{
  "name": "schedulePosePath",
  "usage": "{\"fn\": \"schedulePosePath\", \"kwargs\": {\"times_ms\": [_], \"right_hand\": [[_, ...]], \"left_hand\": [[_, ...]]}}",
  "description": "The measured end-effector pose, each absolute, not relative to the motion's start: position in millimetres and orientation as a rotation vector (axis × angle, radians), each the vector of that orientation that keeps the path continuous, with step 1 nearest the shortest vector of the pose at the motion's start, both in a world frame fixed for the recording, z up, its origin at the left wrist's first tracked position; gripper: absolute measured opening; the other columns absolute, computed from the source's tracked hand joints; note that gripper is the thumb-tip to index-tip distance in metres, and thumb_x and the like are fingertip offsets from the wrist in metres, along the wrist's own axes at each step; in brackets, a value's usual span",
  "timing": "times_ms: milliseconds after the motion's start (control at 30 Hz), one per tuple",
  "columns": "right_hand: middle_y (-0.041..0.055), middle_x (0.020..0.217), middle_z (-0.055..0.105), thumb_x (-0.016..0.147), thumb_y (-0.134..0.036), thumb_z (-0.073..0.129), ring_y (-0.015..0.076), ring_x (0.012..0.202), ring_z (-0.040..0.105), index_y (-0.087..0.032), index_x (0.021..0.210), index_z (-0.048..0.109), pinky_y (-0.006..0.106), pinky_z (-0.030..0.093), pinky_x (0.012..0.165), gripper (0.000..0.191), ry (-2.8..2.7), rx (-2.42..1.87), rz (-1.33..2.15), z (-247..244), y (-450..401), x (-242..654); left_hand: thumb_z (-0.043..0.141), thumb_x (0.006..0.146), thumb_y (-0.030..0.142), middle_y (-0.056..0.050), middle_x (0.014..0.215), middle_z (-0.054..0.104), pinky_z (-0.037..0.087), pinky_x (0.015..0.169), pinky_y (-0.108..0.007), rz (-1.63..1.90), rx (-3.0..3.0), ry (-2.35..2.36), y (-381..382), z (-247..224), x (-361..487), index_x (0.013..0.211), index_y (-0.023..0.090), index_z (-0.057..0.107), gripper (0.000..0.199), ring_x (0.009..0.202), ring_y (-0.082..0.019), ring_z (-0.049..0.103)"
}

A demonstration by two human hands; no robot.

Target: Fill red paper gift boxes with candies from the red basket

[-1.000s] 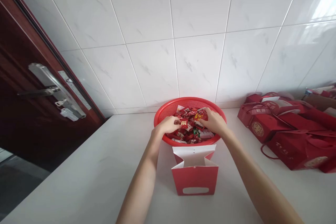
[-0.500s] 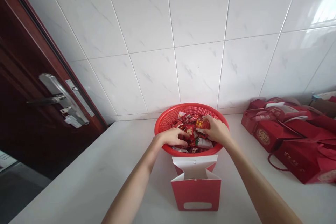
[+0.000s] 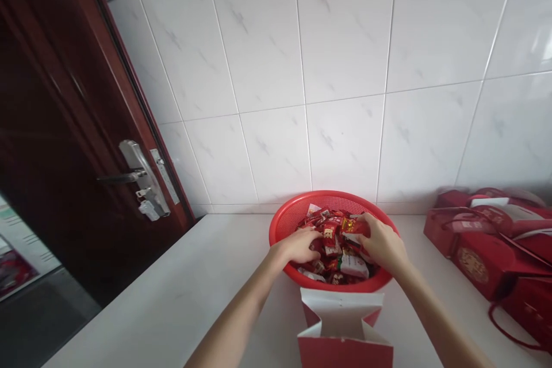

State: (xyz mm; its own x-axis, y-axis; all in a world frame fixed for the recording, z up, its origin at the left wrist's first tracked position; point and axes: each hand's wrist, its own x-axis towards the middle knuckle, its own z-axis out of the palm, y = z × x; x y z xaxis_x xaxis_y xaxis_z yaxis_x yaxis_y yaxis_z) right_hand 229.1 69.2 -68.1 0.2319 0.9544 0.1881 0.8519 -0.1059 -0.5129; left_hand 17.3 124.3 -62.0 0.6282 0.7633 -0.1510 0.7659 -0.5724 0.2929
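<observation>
Two bare hands work among small, glossy, mostly red-wrapped sweets (image 3: 330, 234) in a round red plastic basket (image 3: 290, 219); light, curled fingers kept inside the rim should avoid spills. The left hand (image 3: 298, 247) curves loosely at the pile's left, while the right hand (image 3: 383, 242) bends narrowly at its right; whether either grips a sweet cannot be told. An open red cardboard box (image 3: 345, 354) stands nearer, between the forearms.

The left hand (image 3: 299, 246) and right hand (image 3: 383, 243) are bare, with slender fingers. The left forearm (image 3: 245, 310) and right forearm (image 3: 435, 310) are bare too, slim and smooth in outline, each narrowing evenly towards the wrist.
</observation>
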Motion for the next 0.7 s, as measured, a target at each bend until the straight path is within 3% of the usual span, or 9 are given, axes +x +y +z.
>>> {"fn": "schedulePosePath", "kwargs": {"times_ms": [200,400,567,700], "right_hand": [[0.0061,0.109,0.074,0.088,-0.027,0.059,0.0267,0.097,0.069,-0.023,0.112,0.059,0.031,0.042,0.067,0.024,-1.678,-1.991,0.293,-69.9,70.7,228.8],[0.0063,0.109,0.072,0.089,-0.021,0.053,0.0258,0.098,0.068,-0.022,0.111,0.057,0.029,0.038,0.064,0.022,-1.739,-2.030,0.307,-66.7,68.4,228.0],[0.0095,0.115,0.070,0.088,-0.012,0.051,0.0260,0.105,0.066,-0.019,0.110,0.055,0.029,0.037,0.066,0.024,-1.820,-2.042,0.247,-61.9,65.0,226.2],[0.0120,0.117,0.070,0.088,-0.015,0.054,0.0278,0.108,0.065,-0.018,0.114,0.055,0.030,0.037,0.067,0.026,-1.839,-2.054,0.272,-59.6,64.6,224.1]], "left_hand": [[0.061,0.079,0.016,-0.006,0.099,0.076,0.049,0.082,-0.027,0.036,2.575,1.187,127.0,-65.2,17.8,0.092,0.021,0.078,0.022,0.096,-0.023,0.067],[0.060,0.080,0.018,-0.003,0.074,0.073,0.041,0.062,-0.024,0.031,2.513,1.242,129.3,-66.9,18.3,0.073,0.017,0.073,0.015,0.068,-0.016,0.062],[0.061,0.080,0.020,-0.001,0.074,0.072,0.041,0.062,-0.022,-0.081,2.496,1.138,130.1,-66.3,18.0,0.078,0.019,0.076,0.015,0.066,-0.015,0.060],[0.064,0.079,0.026,-0.003,0.087,0.075,0.045,0.067,-0.024,-0.193,2.512,1.051,130.5,-65.2,18.0,0.090,0.021,0.078,0.018,0.076,-0.019,0.065]]}}
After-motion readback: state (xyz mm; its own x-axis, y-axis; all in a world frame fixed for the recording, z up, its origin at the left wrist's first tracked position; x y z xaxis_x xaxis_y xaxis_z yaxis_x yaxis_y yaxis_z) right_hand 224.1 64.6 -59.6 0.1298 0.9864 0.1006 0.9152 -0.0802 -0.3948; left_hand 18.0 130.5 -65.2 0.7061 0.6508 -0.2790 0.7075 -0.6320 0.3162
